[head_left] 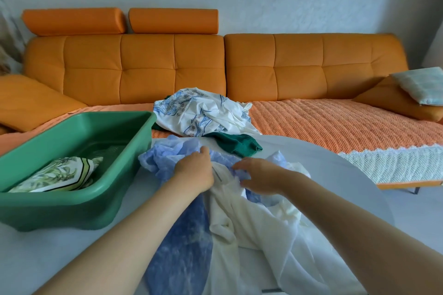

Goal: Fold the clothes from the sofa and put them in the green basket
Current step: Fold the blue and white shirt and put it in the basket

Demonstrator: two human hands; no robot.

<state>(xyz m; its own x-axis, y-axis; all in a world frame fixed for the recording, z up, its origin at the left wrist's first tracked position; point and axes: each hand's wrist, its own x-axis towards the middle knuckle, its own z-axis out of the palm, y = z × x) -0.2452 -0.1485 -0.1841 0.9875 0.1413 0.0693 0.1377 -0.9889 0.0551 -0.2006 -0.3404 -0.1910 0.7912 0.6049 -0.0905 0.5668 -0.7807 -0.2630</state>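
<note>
A blue and white garment (230,223) lies crumpled on the white table (335,175) in front of me. My left hand (195,170) grips its fabric near the neck label, fingers curled into the cloth. My right hand (259,175) pinches the blue fabric just to the right. The green basket (72,203) stands on the table at the left and holds one folded leaf-print piece (57,175). A white and blue patterned garment (203,112) and a dark green one (236,143) lie heaped on the orange sofa (311,67) behind the table.
The sofa seat carries an orange woven throw (335,122) with a white lace edge. An orange cushion with a pale folded cloth (422,84) on it sits at the right end. Another orange cushion (31,100) lies at the left.
</note>
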